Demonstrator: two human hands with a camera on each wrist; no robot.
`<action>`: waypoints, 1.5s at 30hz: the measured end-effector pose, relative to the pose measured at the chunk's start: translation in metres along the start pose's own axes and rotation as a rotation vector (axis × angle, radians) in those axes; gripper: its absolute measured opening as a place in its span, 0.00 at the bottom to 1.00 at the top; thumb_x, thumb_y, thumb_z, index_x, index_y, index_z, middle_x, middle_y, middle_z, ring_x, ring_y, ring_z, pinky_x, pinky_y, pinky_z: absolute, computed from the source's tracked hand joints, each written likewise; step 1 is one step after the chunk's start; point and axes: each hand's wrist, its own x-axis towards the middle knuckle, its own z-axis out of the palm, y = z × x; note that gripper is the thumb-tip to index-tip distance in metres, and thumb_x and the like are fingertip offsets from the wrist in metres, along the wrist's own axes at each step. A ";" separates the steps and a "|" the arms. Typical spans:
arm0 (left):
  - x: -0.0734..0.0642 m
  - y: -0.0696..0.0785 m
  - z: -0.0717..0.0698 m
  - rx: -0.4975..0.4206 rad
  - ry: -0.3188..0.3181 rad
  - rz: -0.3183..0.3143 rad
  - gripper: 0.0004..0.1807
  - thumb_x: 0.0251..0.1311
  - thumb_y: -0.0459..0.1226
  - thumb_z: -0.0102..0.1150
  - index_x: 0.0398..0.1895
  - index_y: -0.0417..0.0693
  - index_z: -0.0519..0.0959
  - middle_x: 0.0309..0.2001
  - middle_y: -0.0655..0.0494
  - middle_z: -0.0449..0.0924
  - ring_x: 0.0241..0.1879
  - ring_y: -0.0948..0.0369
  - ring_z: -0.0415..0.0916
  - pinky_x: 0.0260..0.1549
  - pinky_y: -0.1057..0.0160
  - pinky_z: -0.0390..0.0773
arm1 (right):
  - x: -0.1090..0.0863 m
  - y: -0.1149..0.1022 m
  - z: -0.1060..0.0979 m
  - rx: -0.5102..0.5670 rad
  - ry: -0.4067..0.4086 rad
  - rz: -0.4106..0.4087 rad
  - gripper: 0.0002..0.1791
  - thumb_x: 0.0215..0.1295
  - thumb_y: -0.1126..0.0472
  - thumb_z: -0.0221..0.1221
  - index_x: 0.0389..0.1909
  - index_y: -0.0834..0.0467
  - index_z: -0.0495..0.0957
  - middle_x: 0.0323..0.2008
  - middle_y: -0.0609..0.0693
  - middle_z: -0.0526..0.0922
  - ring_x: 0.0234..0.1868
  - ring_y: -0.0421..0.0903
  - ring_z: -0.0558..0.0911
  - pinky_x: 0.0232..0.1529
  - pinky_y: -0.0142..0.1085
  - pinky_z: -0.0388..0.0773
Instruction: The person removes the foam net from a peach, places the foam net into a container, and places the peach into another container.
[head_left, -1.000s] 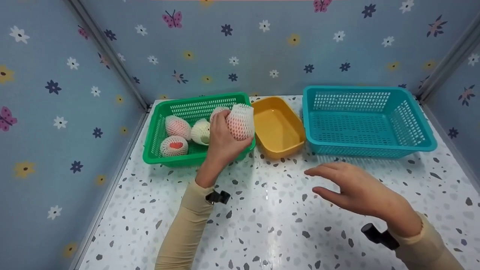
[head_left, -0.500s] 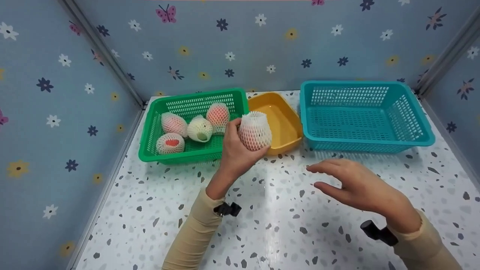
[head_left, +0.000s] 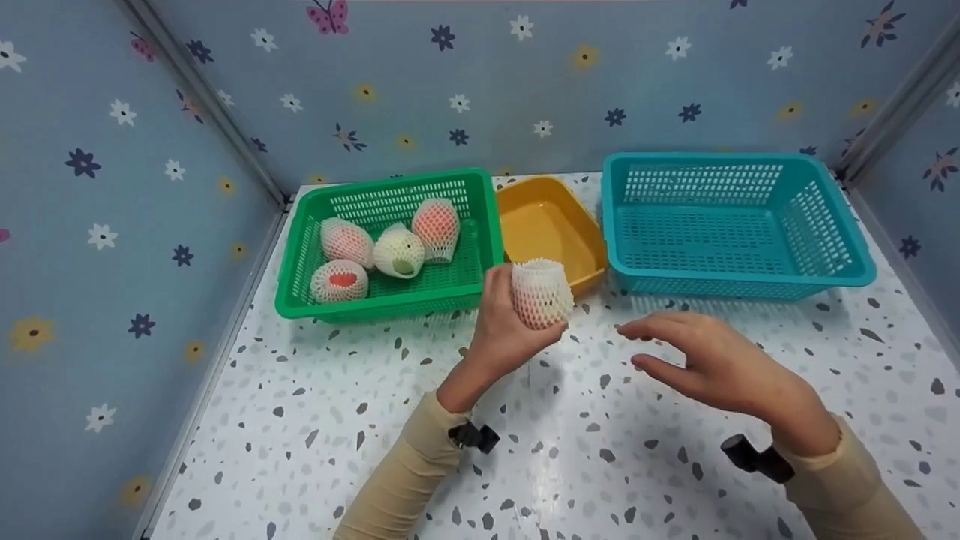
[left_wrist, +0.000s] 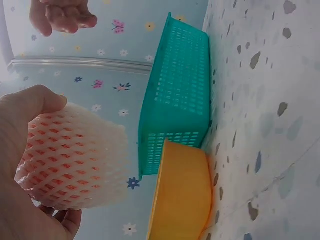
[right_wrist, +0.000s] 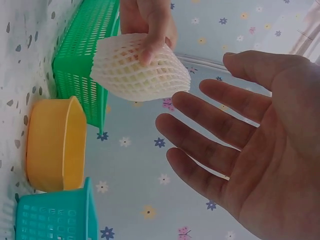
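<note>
My left hand [head_left: 510, 322] grips a round reddish fruit in a white foam net [head_left: 541, 296], thumb and fingers curled round it, above the table just in front of the yellow tray. In the left wrist view red shows through the mesh of the netted fruit [left_wrist: 70, 155]; the right wrist view shows a pale green-yellow side. My right hand [head_left: 709, 364] hovers to the right, palm toward the held fruit, fingers extended, holding nothing. Several more netted fruits lie in the green basket [head_left: 405, 304], among them a pale one [head_left: 399, 251] and a red one [head_left: 436, 225].
Between the two baskets stands a yellow tray [head_left: 544, 217] with nothing in it. A turquoise basket [head_left: 739, 281], its bottom bare, is at the back right. The speckled table [head_left: 300, 450] meets flower-patterned walls [head_left: 480, 90] behind and at both sides.
My left hand has lifted the netted fruit out over the green basket's right edge and brought it right and toward me. My right hand has stayed nearly still.
</note>
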 end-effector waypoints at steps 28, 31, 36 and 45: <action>-0.023 -0.041 0.062 -0.120 -0.195 -0.110 0.54 0.36 0.43 0.81 0.66 0.45 0.57 0.53 0.56 0.68 0.52 0.62 0.70 0.51 0.61 0.73 | -0.010 0.026 0.011 0.047 -0.062 0.104 0.15 0.65 0.62 0.62 0.53 0.55 0.80 0.47 0.43 0.83 0.46 0.39 0.81 0.46 0.42 0.79; -0.024 -0.041 0.064 -0.114 -0.207 -0.136 0.53 0.36 0.43 0.81 0.65 0.45 0.57 0.53 0.56 0.68 0.51 0.61 0.70 0.52 0.60 0.73 | -0.009 0.026 0.011 0.047 -0.071 0.118 0.15 0.66 0.62 0.62 0.53 0.55 0.80 0.47 0.42 0.83 0.46 0.39 0.81 0.46 0.42 0.79; -0.023 -0.040 0.064 -0.100 -0.229 -0.196 0.51 0.37 0.43 0.81 0.64 0.47 0.58 0.52 0.56 0.69 0.51 0.61 0.70 0.51 0.61 0.73 | -0.009 0.025 0.012 0.049 -0.064 0.107 0.15 0.65 0.62 0.62 0.52 0.55 0.80 0.46 0.42 0.83 0.45 0.39 0.81 0.46 0.42 0.79; -0.025 -0.045 0.066 -0.083 -0.305 -0.213 0.54 0.36 0.44 0.81 0.65 0.51 0.55 0.56 0.55 0.67 0.55 0.61 0.68 0.56 0.62 0.69 | -0.011 0.029 0.018 0.062 -0.050 0.083 0.15 0.64 0.64 0.63 0.52 0.57 0.80 0.45 0.43 0.83 0.45 0.39 0.81 0.46 0.42 0.79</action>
